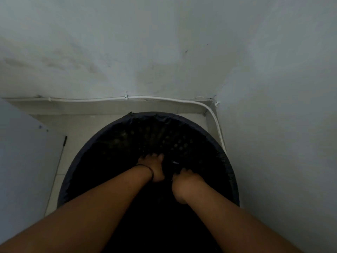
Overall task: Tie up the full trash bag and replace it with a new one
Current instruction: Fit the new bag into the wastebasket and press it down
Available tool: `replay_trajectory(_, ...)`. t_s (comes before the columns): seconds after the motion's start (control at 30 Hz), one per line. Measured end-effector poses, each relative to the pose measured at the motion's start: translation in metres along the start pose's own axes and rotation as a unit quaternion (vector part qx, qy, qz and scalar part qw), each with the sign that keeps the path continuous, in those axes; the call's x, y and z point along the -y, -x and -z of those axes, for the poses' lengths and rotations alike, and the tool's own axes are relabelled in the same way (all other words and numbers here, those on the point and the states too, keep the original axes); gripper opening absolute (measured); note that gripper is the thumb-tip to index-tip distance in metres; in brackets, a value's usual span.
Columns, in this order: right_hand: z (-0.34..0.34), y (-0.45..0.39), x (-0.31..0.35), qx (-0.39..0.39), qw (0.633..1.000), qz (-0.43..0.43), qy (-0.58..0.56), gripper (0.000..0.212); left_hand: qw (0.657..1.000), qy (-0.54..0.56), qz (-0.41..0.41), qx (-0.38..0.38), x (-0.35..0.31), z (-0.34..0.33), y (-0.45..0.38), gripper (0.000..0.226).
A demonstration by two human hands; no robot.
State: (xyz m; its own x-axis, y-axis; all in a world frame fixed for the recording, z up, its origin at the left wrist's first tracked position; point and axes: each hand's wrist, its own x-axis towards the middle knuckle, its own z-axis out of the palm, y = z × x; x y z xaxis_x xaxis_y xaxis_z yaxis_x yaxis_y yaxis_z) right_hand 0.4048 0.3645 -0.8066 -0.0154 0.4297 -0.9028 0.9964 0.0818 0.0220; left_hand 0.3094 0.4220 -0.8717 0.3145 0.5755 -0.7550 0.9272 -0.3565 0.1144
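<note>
Bin [226, 157]: round, perforated, lined with black bag [145, 128].
Left hand [152, 168]: inside bin, fingers spread flat on the bag.
Right hand [184, 181]: fingers curled, grasping bag plastic.

We see a pale scuffed wall [164, 52] meeting a second wall [282, 143] in a corner, a white cable [145, 97] clipped along the skirting and bending down the right side, and a light tiled floor [76, 128] below.
</note>
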Motion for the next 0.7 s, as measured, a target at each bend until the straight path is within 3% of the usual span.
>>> replay_trajectory(0.1,0.005,0.011,0.006,-0.077,0.995,0.038,-0.041,0.034,0.994,-0.089,-0.047,-0.046,-0.003,0.012,0.021,0.041)
replay_trajectory(0.17,0.009,0.020,0.009,-0.139,0.988,0.061,-0.026,0.023,0.984,-0.154,-0.074,-0.042,-0.002,0.022,0.037,0.031)
replay_trajectory(0.3,0.003,0.044,0.001,-0.181,0.980,0.077,-0.014,0.033,0.953,-0.287,-0.065,0.079,0.009,0.033,0.077,0.040)
replay_trajectory(0.37,-0.007,0.053,0.001,-0.152,0.985,0.077,0.039,0.015,0.924,-0.335,-0.062,0.175,0.018,0.023,0.093,0.049)
replay_trajectory(0.47,-0.033,0.055,0.008,0.037,0.984,0.000,0.173,0.081,0.893,-0.351,-0.024,0.279,0.026,0.005,0.115,0.070)
replay_trajectory(0.5,-0.039,0.054,0.011,0.053,0.980,-0.019,0.189,0.088,0.899,-0.333,-0.007,0.285,0.027,0.003,0.123,0.074)
replay_trajectory(0.57,-0.045,0.057,0.010,0.010,0.984,-0.018,0.175,0.081,0.933,-0.272,-0.004,0.234,0.027,0.004,0.140,0.075)
replay_trajectory(0.63,-0.047,0.074,0.009,-0.088,0.988,0.021,0.124,0.059,0.968,-0.207,-0.053,0.132,0.025,0.007,0.156,0.066)
replay_trajectory(0.7,-0.051,0.094,0.008,-0.190,0.978,0.047,0.072,0.048,0.980,-0.157,-0.107,0.067,0.024,0.003,0.173,0.059)
